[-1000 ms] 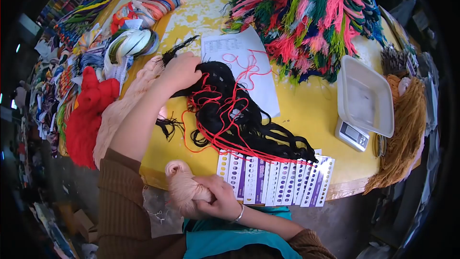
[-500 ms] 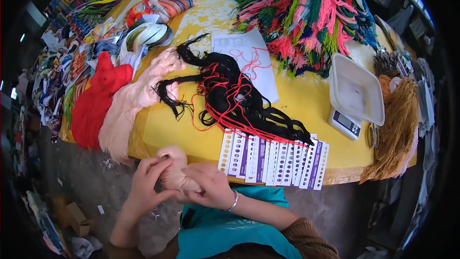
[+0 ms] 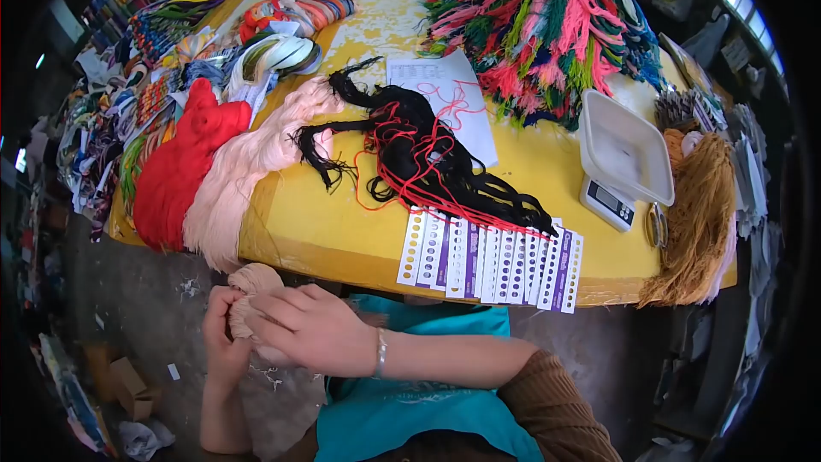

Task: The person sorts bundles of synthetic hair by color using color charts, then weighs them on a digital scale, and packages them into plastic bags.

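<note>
- Holding a small pale peach yarn bundle (image 3: 252,291), both hands meet below the near edge of the yellow table (image 3: 342,248), in front of the person's body.
- The bundle's long axis is hard to tell; its rounded end points up and a little toward the table, and the lower part is hidden by the hands.
- The left hand (image 3: 221,334) grips the bundle from the left side, fingers closed around it.
- The right hand (image 3: 312,329) covers the bundle from the right, fingers curled over it and touching the yarn; a bracelet sits on this wrist.
- On the table just above, a row of white and purple thread cards (image 3: 492,257) with holes lies at the near edge; their print is too small to read.
- Black yarn (image 3: 428,167) mixed with thin red thread lies behind the cards, partly over a printed paper sheet (image 3: 445,98), text not legible.
- To the left lie a large peach skein (image 3: 248,171) and a red skein (image 3: 180,171), touching each other.
- At the right stands a digital scale (image 3: 620,158) with a white tray; its display cannot be read.
</note>
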Tool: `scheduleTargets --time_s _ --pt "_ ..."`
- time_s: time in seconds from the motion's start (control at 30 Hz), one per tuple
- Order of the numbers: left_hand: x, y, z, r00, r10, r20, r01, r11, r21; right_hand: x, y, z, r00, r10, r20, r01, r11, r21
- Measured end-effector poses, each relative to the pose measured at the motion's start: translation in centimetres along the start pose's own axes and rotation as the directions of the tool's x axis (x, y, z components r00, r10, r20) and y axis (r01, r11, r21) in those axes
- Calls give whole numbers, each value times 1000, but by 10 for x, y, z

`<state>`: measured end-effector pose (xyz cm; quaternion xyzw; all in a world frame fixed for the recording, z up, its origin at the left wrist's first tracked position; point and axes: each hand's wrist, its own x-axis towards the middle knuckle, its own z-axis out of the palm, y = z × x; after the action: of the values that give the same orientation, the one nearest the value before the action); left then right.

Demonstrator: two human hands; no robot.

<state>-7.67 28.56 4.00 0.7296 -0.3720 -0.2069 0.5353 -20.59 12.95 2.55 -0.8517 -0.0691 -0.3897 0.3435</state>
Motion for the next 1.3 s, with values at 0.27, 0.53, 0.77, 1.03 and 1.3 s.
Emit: scheduleTargets --time_s 0.27,0.53,0.77,1.03,1.3 --pt "-3 19 -34 986 165 -14 -139 873 468 29 -4 19 978 -204 50 208 972 -111" --pt "-25 -41 -108 992 -102 -70 -14 468 -884 40 25 27 880 421 218 -434 527 731" --pt "-2 18 -88 990 -121 -71 51 782 -622 49 66 49 654 550 519 -592 -55 804" --pt "23 50 -102 986 -169 5 167 964 -205 74 42 44 870 285 403 -491 589 643" --pt "25 55 -109 973 -158 169 159 987 5 98 7 71 765 356 537 -632 571 524"
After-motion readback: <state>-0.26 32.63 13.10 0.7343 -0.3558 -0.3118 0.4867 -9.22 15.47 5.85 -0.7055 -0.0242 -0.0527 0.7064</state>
